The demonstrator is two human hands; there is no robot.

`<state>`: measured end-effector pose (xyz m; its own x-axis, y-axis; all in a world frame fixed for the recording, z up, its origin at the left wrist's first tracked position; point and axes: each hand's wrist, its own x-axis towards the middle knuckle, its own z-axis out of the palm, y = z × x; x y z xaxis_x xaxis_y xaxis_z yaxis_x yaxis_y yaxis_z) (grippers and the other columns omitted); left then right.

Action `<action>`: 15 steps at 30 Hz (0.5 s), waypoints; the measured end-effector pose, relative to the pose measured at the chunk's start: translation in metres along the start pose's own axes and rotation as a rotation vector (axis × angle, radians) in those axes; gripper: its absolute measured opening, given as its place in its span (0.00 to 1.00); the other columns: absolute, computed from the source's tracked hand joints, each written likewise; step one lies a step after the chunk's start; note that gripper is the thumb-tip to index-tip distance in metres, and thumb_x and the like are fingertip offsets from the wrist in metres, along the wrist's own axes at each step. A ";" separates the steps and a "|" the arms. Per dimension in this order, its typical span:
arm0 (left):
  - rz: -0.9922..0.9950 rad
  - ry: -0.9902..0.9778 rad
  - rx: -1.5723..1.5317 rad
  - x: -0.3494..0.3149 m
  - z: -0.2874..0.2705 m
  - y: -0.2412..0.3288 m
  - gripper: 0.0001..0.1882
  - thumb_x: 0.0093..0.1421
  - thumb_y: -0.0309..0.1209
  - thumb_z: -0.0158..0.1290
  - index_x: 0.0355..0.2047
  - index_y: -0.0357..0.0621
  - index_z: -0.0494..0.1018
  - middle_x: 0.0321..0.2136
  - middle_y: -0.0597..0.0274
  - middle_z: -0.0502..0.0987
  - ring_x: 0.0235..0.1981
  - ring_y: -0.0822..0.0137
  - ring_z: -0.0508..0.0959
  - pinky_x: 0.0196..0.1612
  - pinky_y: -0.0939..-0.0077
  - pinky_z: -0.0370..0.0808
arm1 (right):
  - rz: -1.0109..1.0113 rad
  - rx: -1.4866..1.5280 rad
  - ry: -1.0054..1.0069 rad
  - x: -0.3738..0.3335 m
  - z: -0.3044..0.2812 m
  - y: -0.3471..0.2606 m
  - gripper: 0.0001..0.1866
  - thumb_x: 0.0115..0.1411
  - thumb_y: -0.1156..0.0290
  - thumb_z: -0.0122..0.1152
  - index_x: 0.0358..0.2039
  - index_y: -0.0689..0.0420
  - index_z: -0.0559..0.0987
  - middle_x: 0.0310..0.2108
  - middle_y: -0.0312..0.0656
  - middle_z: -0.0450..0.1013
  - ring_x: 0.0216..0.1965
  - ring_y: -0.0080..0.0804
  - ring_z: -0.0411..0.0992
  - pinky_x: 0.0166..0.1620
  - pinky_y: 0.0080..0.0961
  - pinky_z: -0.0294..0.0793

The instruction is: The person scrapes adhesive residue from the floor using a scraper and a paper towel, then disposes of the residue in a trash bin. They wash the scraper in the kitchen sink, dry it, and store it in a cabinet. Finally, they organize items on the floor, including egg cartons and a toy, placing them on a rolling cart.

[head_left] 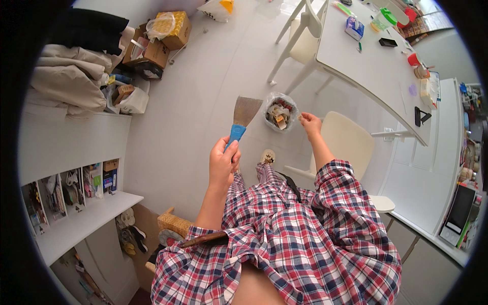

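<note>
Beside the bin point(270, 97) already holding scraps point(279, 115), my left fingers point(232, 149) grip a scraper point(241, 120), my right fingers point(308, 119) a small undropped bit point(300, 117).

You show two hands: one left hand point(222, 161) and one right hand point(311, 126). You also have one scraper point(237, 133), one bin point(295, 123), one table point(373, 68), two chairs point(351, 140), one tissue pack point(354, 28), one green-lidded jug point(385, 19), one shallow black tray point(388, 42) and one black stand point(420, 116) before you.
</note>
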<state>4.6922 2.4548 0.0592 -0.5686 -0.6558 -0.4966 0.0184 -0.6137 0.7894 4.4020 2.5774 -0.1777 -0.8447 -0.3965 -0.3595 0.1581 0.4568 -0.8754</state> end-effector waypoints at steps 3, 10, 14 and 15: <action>-0.006 0.038 -0.025 -0.008 -0.001 -0.005 0.12 0.60 0.28 0.46 0.41 0.36 0.62 0.13 0.70 0.60 0.09 0.82 0.53 0.11 0.87 0.48 | -0.022 0.058 0.006 -0.005 -0.007 0.008 0.13 0.50 0.78 0.58 0.38 0.64 0.77 0.33 0.39 0.76 0.30 0.23 0.73 0.34 0.19 0.72; -0.020 0.062 -0.136 -0.013 0.007 -0.019 0.10 0.60 0.29 0.46 0.40 0.37 0.63 0.13 0.70 0.60 0.09 0.82 0.53 0.11 0.87 0.48 | 0.252 0.248 -0.025 -0.022 -0.040 0.024 0.11 0.52 0.79 0.57 0.38 0.63 0.76 0.31 0.39 0.74 0.30 0.25 0.73 0.32 0.17 0.75; -0.024 0.092 -0.194 -0.016 -0.006 -0.018 0.10 0.61 0.30 0.46 0.39 0.38 0.63 0.14 0.69 0.60 0.10 0.82 0.54 0.11 0.87 0.49 | 0.376 0.272 -0.028 -0.054 -0.026 0.047 0.09 0.51 0.79 0.56 0.35 0.62 0.76 0.27 0.37 0.73 0.25 0.23 0.72 0.28 0.16 0.74; -0.020 0.093 -0.214 -0.016 -0.015 -0.016 0.10 0.61 0.30 0.46 0.39 0.38 0.63 0.14 0.69 0.60 0.10 0.81 0.54 0.12 0.87 0.49 | 0.399 0.261 -0.032 -0.066 -0.016 0.048 0.09 0.51 0.79 0.56 0.35 0.62 0.76 0.27 0.37 0.73 0.25 0.23 0.72 0.27 0.16 0.74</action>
<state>4.7135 2.4683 0.0494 -0.4921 -0.6746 -0.5502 0.1879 -0.6994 0.6895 4.4575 2.6382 -0.1909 -0.6764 -0.2564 -0.6905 0.5936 0.3652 -0.7171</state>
